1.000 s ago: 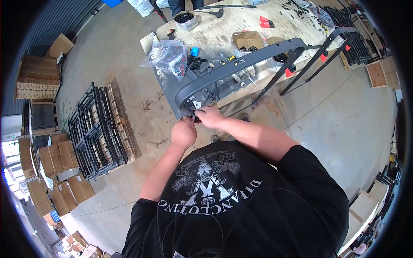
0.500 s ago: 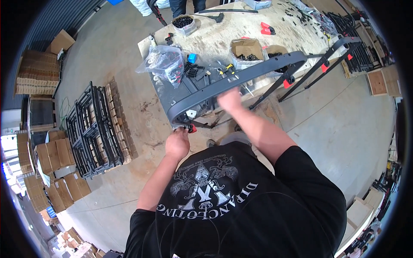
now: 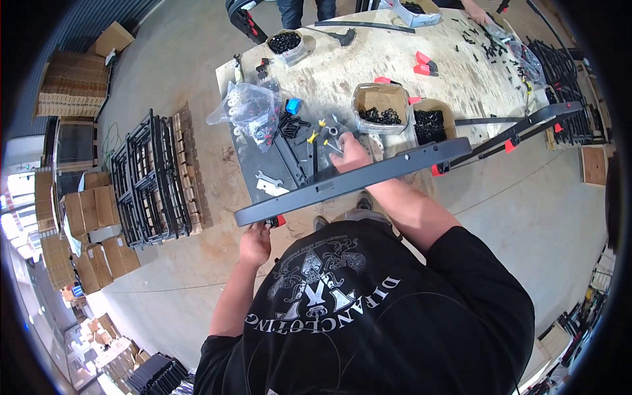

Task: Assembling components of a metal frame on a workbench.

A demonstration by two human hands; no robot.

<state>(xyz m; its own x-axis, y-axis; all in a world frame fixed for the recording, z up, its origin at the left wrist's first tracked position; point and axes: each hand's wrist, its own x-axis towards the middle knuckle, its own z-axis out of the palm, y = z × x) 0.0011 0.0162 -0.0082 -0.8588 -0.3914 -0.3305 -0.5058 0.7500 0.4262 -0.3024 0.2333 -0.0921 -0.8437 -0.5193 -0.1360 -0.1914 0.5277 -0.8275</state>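
A dark grey metal frame (image 3: pixel 355 181) with a long flat bar crosses in front of me, over the near edge of the table. My left hand (image 3: pixel 255 243) is closed on its left end from below, beside a small red and black piece (image 3: pixel 278 221). Beyond the bar, my right hand (image 3: pixel 353 155) is down at the tabletop with its fingers curled. A silver ring-ended tool (image 3: pixel 334 131) lies at its fingertips; what is inside the fingers is hidden. Yellow-ended tools (image 3: pixel 313 137) lie just left of that hand. An open-end wrench (image 3: pixel 270 179) rests near the table's left corner.
The wooden table (image 3: pixel 355 59) carries a box of black nuts (image 3: pixel 380 108), a box of black fasteners (image 3: pixel 431 125), a tub of black parts (image 3: pixel 286 45) and a plastic bag (image 3: pixel 250 108). Another person's hand (image 3: pixel 477 12) is at the far right. Black frames (image 3: pixel 151 178) lie on a pallet at left.
The metal frame has tipped and come nearer to me, its left end lower. My right hand has moved from under the bar to the tools beyond it. A person's hand has appeared at the far right.
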